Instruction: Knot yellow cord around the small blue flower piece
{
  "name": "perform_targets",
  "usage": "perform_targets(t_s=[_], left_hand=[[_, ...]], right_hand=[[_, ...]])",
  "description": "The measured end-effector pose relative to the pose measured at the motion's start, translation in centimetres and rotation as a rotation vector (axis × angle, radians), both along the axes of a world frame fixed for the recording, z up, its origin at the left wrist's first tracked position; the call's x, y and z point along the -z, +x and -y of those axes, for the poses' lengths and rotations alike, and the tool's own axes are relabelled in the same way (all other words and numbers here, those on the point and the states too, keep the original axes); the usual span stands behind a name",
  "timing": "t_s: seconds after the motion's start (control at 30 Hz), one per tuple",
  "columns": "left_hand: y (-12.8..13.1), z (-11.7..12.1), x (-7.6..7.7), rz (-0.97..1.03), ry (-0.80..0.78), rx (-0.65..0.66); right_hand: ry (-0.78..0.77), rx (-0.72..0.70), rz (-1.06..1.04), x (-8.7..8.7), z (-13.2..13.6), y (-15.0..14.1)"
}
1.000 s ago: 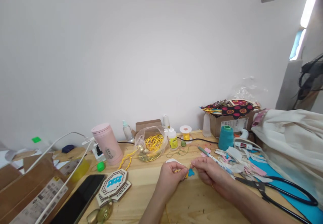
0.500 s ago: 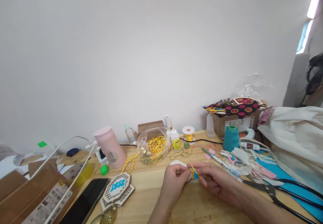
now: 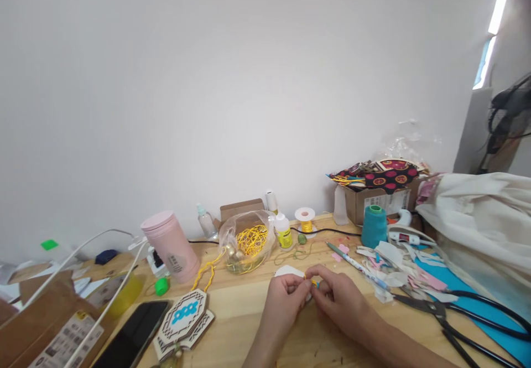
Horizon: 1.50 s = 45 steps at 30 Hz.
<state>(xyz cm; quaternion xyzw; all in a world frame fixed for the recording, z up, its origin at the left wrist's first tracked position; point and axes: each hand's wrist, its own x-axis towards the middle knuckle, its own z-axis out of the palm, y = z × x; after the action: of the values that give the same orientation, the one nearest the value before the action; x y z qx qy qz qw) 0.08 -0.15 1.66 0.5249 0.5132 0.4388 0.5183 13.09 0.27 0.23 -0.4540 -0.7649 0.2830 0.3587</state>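
My left hand [image 3: 285, 304] is closed on a small white flat piece [image 3: 289, 270], which shows behind its fingers. A bit of yellow cord [image 3: 314, 283] sticks out between the two hands, beside a speck of blue. With thumb and forefinger pinched together, my right hand [image 3: 342, 299] holds that cord, its fingertips touching or nearly touching the left thumb. Most of the white piece and the cord's path are hidden by my fingers. Both hands are just above the wooden table [image 3: 244, 324].
Black-handled shears [image 3: 435, 308] and fabric scraps [image 3: 398, 263] lie on the right, with a pen [image 3: 352, 263] nearer my hands. A glue bottle [image 3: 283, 232], bag of yellow cord [image 3: 251, 240] and teal thread cone [image 3: 374, 227] stand behind. Leftward are an octagonal ornament [image 3: 185, 315], phone [image 3: 130, 335] and pink tumbler [image 3: 172, 246].
My right hand has drawn in against the left, its fingers now bent and pinching lower. The yellow strand raised between the hands is mostly hidden now. The view has shifted slightly right.
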Motion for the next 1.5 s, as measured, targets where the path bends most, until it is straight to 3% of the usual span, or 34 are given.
perform_targets(t_s=[0.4,0.57,0.8,0.97,1.2,1.5], left_hand=[[-0.6,0.1,0.4,-0.137,0.222,-0.008],[-0.8,0.0,0.6,-0.131,0.215,-0.064],[-0.7,0.1,-0.3,-0.139,0.197,-0.093],[-0.8,0.0,0.1,-0.044,0.210,-0.116],[-0.8,0.0,0.0,0.005,0.179,-0.043],[-0.9,0.1,0.5,-0.137,0.214,-0.036]], right_hand=[[0.165,0.087,0.045,-1.0,-0.2,0.7],[0.164,0.088,0.062,-1.0,-0.2,0.6],[0.172,0.058,0.038,-0.9,-0.2,0.4],[0.120,0.085,0.049,-1.1,-0.1,0.4],[0.045,0.093,0.060,-1.7,0.0,0.4],[-0.004,0.113,0.040,-1.4,-0.1,0.2]])
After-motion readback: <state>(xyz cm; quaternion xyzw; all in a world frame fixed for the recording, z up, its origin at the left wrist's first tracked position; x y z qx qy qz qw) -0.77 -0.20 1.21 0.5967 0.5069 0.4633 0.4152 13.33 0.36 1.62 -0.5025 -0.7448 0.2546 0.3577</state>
